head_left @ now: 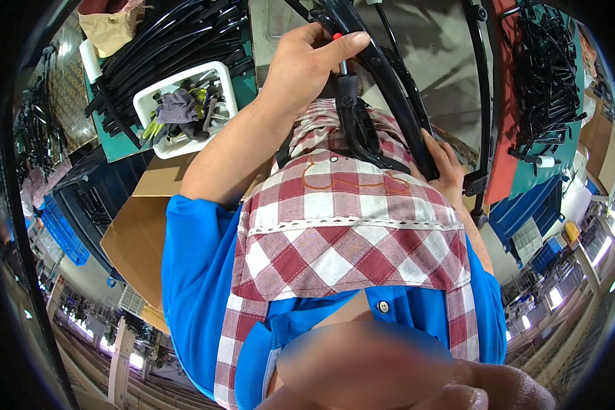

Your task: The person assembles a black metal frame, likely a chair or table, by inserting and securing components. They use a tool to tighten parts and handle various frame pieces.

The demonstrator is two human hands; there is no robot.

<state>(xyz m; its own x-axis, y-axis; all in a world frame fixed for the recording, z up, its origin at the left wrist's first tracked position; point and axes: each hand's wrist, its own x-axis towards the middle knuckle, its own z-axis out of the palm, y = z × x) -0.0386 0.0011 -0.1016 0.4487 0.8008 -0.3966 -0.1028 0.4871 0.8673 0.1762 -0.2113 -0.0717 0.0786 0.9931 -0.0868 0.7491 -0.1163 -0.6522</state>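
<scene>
Factory racks of black rods sit behind the black frame (389,89). I see my left hand (307,61) with fingers closed on its top bar. My right hand (447,167) grips lower down. It slants across my checked apron (342,232).

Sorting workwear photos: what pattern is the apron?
Red-and-white checks on the apron, clearest in the head view.
</scene>
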